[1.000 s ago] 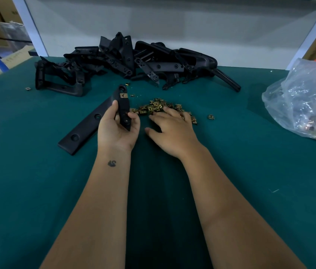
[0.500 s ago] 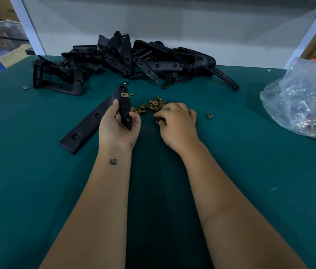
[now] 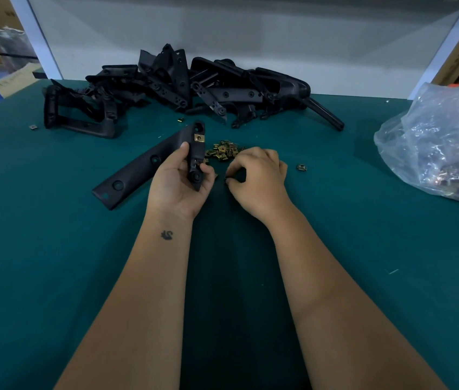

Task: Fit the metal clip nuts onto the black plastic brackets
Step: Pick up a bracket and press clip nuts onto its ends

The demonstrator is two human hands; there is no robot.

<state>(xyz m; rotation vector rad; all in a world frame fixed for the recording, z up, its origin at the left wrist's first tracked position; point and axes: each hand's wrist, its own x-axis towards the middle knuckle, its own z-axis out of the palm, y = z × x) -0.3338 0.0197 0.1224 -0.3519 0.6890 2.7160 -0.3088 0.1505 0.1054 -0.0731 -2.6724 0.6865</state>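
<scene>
Green cloth covers the table [image 3: 53, 277], with the nut pile [image 3: 224, 152] as landmark. Just left of the pile, the left hand [image 3: 179, 184] grips the bracket [image 3: 196, 156], its long axis running away from the person, one nut [image 3: 199, 138] already fitted at the far end. Just beside the pile's near edge, the right hand [image 3: 256, 178] pinches what seems a nut; half a second ago its knuckles covered the pile.

Left hand [image 3: 179, 182] grips black bracket [image 3: 149, 163], one brass clip nut [image 3: 199, 138] fitted near its far end. Right hand [image 3: 256, 180] fingers curled, pinching beside loose clip nut pile [image 3: 222, 152] on green table [image 3: 53, 263].
</scene>
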